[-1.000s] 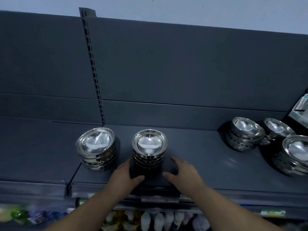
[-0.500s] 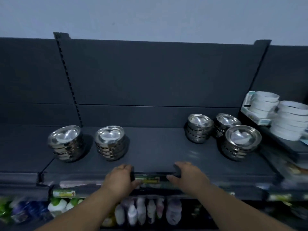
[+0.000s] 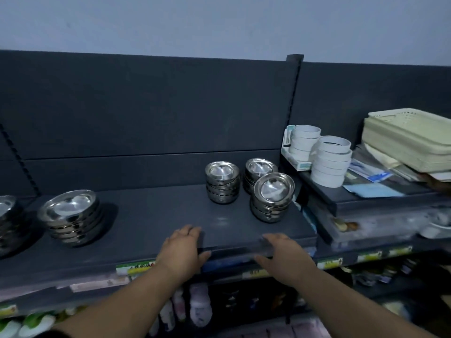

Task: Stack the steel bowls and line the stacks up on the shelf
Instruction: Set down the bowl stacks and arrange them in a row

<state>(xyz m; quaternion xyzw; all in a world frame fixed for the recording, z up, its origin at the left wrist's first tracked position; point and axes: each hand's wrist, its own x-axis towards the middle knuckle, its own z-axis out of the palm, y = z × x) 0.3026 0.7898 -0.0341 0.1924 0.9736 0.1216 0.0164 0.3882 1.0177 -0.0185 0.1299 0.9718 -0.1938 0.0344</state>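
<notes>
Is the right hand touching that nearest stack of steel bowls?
Apart. The head view shows bare shelf between the right hand and the nearest stack.

A stack of steel bowls (image 3: 6,223) at far left is cut off by the frame's edge; a rear stack (image 3: 260,168) sits partly hidden behind the front stack (image 3: 273,196). Cream trays (image 3: 412,142) run off at right. Price labels (image 3: 135,268) and lower-shelf goods (image 3: 195,306) blur beyond reading.

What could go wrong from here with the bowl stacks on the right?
The front stack stands close to the right end of the shelf; a clumsy pull could send it off. It crowds the back stack, so reaching past may topple either. The left hand and right hand rest on the shelf edge, holding nothing.
</notes>
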